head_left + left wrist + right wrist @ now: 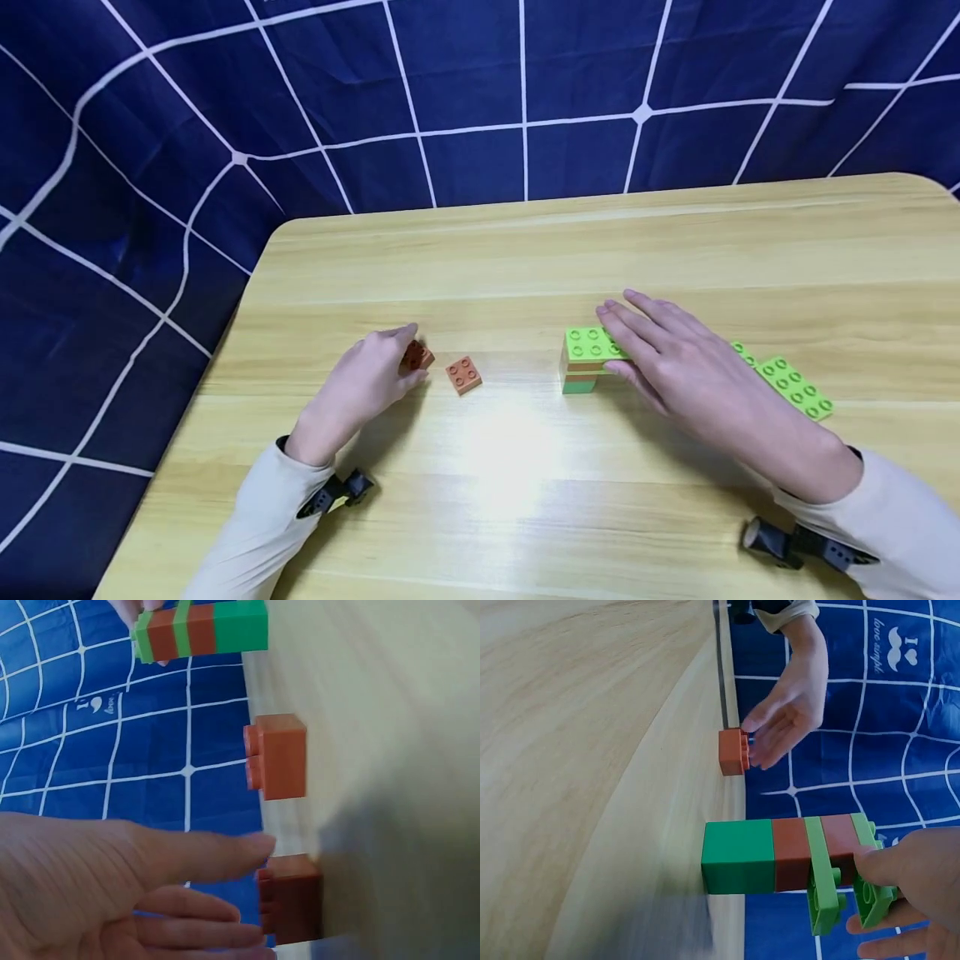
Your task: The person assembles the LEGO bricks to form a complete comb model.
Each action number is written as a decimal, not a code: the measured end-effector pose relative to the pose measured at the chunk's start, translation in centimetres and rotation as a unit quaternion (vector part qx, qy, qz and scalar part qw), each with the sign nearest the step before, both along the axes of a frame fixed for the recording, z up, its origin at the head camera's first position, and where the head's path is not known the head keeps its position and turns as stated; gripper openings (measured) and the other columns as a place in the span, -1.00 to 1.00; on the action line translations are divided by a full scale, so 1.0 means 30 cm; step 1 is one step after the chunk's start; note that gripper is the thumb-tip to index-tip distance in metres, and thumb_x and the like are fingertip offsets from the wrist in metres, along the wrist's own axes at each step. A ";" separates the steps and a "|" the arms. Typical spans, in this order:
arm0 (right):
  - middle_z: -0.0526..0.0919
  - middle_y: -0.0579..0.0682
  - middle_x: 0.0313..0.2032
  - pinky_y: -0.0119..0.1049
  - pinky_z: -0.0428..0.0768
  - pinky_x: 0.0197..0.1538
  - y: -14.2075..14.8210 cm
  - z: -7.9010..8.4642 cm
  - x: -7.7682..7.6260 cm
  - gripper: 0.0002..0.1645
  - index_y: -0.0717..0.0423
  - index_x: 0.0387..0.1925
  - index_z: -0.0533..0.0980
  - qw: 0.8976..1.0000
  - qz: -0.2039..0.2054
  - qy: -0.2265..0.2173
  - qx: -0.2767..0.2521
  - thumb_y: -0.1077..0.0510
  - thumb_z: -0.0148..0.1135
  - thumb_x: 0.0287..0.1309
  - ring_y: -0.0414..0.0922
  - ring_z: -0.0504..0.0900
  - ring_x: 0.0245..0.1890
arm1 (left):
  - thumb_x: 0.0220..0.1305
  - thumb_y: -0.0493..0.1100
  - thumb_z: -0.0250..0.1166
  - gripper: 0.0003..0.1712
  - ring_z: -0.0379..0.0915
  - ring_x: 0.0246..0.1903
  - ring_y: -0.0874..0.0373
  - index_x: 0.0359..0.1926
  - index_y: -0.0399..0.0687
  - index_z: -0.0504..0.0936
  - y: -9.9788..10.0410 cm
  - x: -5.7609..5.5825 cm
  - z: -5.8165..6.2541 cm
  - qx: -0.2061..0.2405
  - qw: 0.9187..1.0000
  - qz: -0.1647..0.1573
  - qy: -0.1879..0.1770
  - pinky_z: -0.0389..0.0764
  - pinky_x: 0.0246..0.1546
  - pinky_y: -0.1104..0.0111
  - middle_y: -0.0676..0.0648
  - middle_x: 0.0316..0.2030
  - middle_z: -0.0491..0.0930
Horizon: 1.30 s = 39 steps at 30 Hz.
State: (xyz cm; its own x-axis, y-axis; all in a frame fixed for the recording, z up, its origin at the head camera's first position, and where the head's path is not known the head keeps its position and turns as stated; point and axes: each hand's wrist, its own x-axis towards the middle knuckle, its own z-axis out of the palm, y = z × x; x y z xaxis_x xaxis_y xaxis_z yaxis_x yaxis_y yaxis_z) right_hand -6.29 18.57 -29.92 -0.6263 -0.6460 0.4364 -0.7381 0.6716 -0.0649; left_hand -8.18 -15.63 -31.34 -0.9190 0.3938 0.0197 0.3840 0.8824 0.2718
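Observation:
My left hand (367, 371) is at the left, thumb and fingers spread about a brown-orange toy building brick (296, 900) that sits on the table, studs up. In the left wrist view the thumb tip is right at the brick's top edge, and the fingers are fairly straight. A second orange brick (463, 375) lies just right of it. My right hand (667, 358) holds the top light green brick (583, 343) of an upright stack, thumb at the near side and fingers over the far side. Below, the stack (739, 856) alternates brown and light green above a dark green base.
More light green bricks (797, 387) lie right of the stack, partly hidden beneath the right forearm. The wooden table (480, 275) has its left edge beyond the left hand. A blue cloth (465, 100) with white lines hangs behind.

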 end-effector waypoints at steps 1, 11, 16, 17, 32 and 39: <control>0.50 0.31 0.17 0.24 0.43 0.20 0.000 -0.001 0.000 -0.19 0.36 0.26 0.37 1.000 0.000 0.000 0.000 -0.21 -0.47 0.51 0.28 0.38 0.23 | 0.08 -0.22 0.47 -0.51 0.61 -0.41 -0.02 -0.02 -0.42 0.55 0.001 -0.001 -0.002 -0.001 1.000 0.009 -0.009 0.70 -0.40 0.27 -0.25 -0.31 0.65; 0.51 0.30 0.16 0.24 0.48 0.13 0.007 -0.004 0.003 -0.20 0.35 0.25 0.39 1.000 -0.001 0.004 -0.004 -0.20 -0.48 0.51 0.27 0.41 0.21 | 0.09 -0.26 0.44 -0.83 0.39 -0.61 0.14 -0.41 -0.23 0.59 0.020 -0.009 -0.019 0.011 0.997 0.069 -0.018 0.49 -0.63 0.36 -0.04 -0.61 0.51; 0.52 0.29 0.15 0.24 0.49 0.11 0.007 0.001 0.003 -0.20 0.35 0.25 0.39 1.000 0.001 0.004 -0.003 -0.19 -0.49 0.51 0.27 0.42 0.20 | 0.12 -0.29 0.40 -0.83 0.35 -0.62 0.13 -0.49 -0.18 0.55 0.021 -0.011 -0.016 0.021 0.998 0.057 0.010 0.47 -0.63 0.34 -0.02 -0.64 0.46; 0.52 0.29 0.15 0.25 0.50 0.10 0.007 0.001 0.004 -0.20 0.35 0.25 0.39 1.000 0.000 0.003 -0.004 -0.19 -0.49 0.51 0.27 0.42 0.20 | 0.11 -0.30 0.40 -0.83 0.36 -0.62 0.14 -0.49 -0.19 0.55 0.023 -0.010 -0.015 0.024 0.998 0.051 0.018 0.48 -0.62 0.34 -0.02 -0.64 0.47; 0.52 0.28 0.15 0.21 0.54 0.07 0.002 0.007 0.003 -0.22 0.32 0.29 0.36 1.000 -0.001 -0.003 0.002 -0.20 -0.46 0.51 0.25 0.51 0.12 | 0.17 -0.30 0.33 -0.73 0.62 -0.37 0.08 -0.10 -0.35 0.63 0.177 0.006 0.084 0.104 0.984 -0.086 0.115 0.70 -0.33 0.40 -0.19 -0.25 0.67; 0.53 0.28 0.14 0.19 0.59 -0.01 -0.004 0.008 0.000 -0.22 0.30 0.30 0.34 1.000 0.001 -0.005 0.001 -0.21 -0.44 0.50 0.25 0.58 0.01 | 0.20 -0.26 0.34 -0.65 0.60 -0.06 0.01 -0.01 -0.35 0.61 0.270 0.024 0.140 0.126 0.975 -0.144 0.114 0.64 0.00 0.37 -0.19 -0.11 0.67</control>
